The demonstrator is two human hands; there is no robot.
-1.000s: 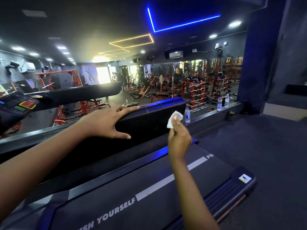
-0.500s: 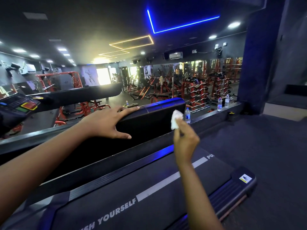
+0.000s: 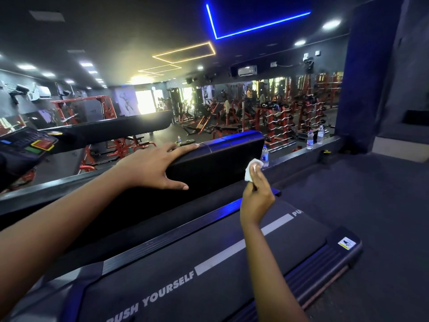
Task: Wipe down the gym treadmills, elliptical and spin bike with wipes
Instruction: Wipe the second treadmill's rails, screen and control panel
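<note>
A black treadmill belt [image 3: 209, 270] printed "PUSH YOURSELF" runs across the lower view. Its wide black side rail [image 3: 220, 156] stretches away from me, lit blue along the top. My left hand [image 3: 151, 166] rests flat on the rail's top edge, fingers straight and thumb spread down its side. My right hand [image 3: 256, 198] pinches a small crumpled white wipe [image 3: 251, 169], held up just off the rail's far end. A second treadmill's console [image 3: 25, 145] shows at the far left.
A low dark ledge [image 3: 301, 153] beyond the rail carries several water bottles [image 3: 310, 140]. Behind it lie red weight racks and benches [image 3: 278, 117]. Dark rubber floor [image 3: 383, 205] spreads to the right, beside a blue-lit pillar [image 3: 364, 77].
My right hand with the wipe has drifted slightly right, toward the rail's far end. My left hand stays planted on the rail.
</note>
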